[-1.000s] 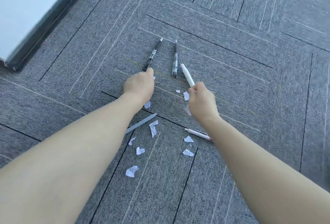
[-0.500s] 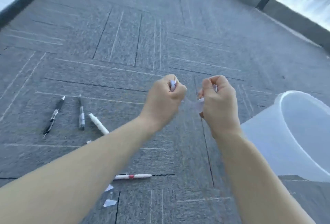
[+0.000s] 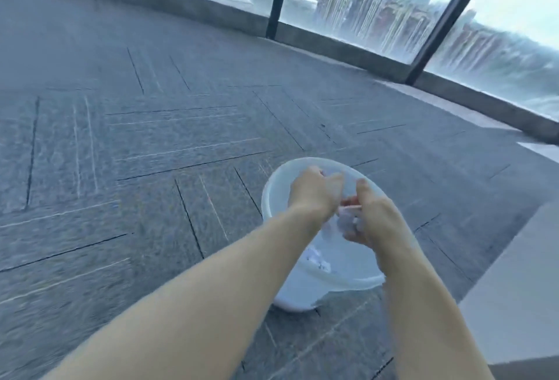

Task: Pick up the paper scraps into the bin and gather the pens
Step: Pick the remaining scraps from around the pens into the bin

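left grip point(image 3: 314, 193) curled, pinching paper scrap point(image 3: 329, 172) over bin point(image 3: 290, 295) | right grip point(image 3: 376, 223) just beside, fingers curled round scrap wad point(image 3: 348, 223) above bin mouth | dropped scraps point(image 3: 316, 258) inside bin | bin on carpet point(image 3: 151, 198) | blurred

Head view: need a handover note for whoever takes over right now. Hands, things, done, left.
Left hand: fingers curled above the bin; too blurred to tell if it holds anything.
Right hand: grips paper scraps over the bin.
Done: a few loose scraps lie inside the bin.
Left: drop the held ones in. The pens are out of view and need gathering.
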### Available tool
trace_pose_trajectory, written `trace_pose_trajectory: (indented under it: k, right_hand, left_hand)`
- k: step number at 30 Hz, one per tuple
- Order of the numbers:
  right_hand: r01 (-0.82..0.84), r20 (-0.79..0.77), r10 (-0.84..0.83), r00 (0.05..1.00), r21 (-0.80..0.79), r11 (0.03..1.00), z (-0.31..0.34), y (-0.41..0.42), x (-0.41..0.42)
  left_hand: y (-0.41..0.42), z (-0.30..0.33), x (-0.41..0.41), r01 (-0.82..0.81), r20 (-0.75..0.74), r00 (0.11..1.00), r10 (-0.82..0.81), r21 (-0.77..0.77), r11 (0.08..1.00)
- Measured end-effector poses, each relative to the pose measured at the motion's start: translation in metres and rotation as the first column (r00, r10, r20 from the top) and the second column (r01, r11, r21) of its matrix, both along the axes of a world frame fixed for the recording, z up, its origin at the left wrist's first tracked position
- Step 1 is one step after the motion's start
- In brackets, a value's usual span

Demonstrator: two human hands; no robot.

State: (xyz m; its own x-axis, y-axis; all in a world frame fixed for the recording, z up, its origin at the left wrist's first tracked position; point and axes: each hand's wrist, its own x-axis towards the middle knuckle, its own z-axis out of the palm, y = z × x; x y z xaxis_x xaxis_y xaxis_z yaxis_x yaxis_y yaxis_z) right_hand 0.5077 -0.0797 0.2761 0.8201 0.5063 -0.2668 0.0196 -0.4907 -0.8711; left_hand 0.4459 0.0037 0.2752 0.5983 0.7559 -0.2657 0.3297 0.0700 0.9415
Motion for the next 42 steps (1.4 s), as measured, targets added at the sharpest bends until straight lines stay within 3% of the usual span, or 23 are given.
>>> trace_pose_trajectory:
  k: [3,5,9,11,14,17,22,25,28,33,37,40,42]
  right_hand:
    - [0.016,0.141,-0.006,0.990,-0.071,0.997,0.001,-0.006,0.002]
    - [0.054,0.223,-0.056,0.973,0.015,0.998,0.006,-0.005,-0.005]
    - [-0.031,0.346,-0.034,0.938,0.181,0.983,0.021,0.014,-0.047]
    - [-0.159,0.350,0.073,0.934,0.222,0.962,0.020,0.030,-0.082]
    - [-0.414,0.324,0.346,0.881,0.171,0.894,-0.007,0.056,-0.154]
    - [-0.685,0.257,0.672,0.694,-0.053,0.727,-0.061,0.071,-0.243]
    - [-0.912,0.116,0.950,0.289,-0.268,0.310,-0.147,0.074,-0.381]
    - [-0.907,0.121,0.988,0.097,-0.397,0.138,-0.182,0.076,-0.433]
    - [-0.849,0.148,0.989,0.015,-0.520,0.091,-0.208,0.083,-0.456]
    - [-0.743,0.133,0.984,-0.118,-0.669,0.002,-0.237,0.096,-0.470]
    - [-0.699,0.189,0.972,-0.139,-0.714,0.039,-0.257,0.105,-0.473]
    - [-0.685,0.192,0.959,-0.206,-0.729,-0.001,-0.263,0.109,-0.475]
    - [-0.739,0.233,0.957,-0.174,-0.673,0.029,-0.261,0.109,-0.479]
  left_hand:
    - [-0.003,0.004,0.005,0.302,-0.236,0.928,-0.287,0.027,0.953]
    - [0.002,0.006,0.003,0.342,-0.249,0.914,-0.320,0.048,0.939]
    - [0.026,0.007,-0.039,0.076,0.026,0.997,-0.078,0.071,0.995]
    - [0.041,0.002,-0.085,-0.085,0.157,0.986,0.052,0.210,0.974]
    - [0.061,-0.030,-0.182,-0.233,0.082,0.973,0.218,0.395,0.889]
    - [0.069,-0.089,-0.295,-0.292,-0.186,0.900,0.395,0.417,0.861]
    - [0.037,-0.174,-0.464,-0.451,-0.494,0.608,0.622,0.430,0.782]
    - [0.000,-0.206,-0.530,-0.457,-0.650,0.441,0.619,0.431,0.778]
    - [-0.033,-0.226,-0.565,-0.431,-0.759,0.387,0.523,0.352,0.831]
    - [-0.048,-0.248,-0.578,-0.357,-0.823,0.391,0.412,0.277,0.892]
    - [-0.053,-0.256,-0.582,-0.363,-0.767,0.421,0.484,0.347,0.865]
    - [-0.052,-0.258,-0.587,-0.358,-0.742,0.446,0.500,0.364,0.860]
    - [-0.054,-0.257,-0.591,-0.420,-0.693,0.463,0.553,0.378,0.825]
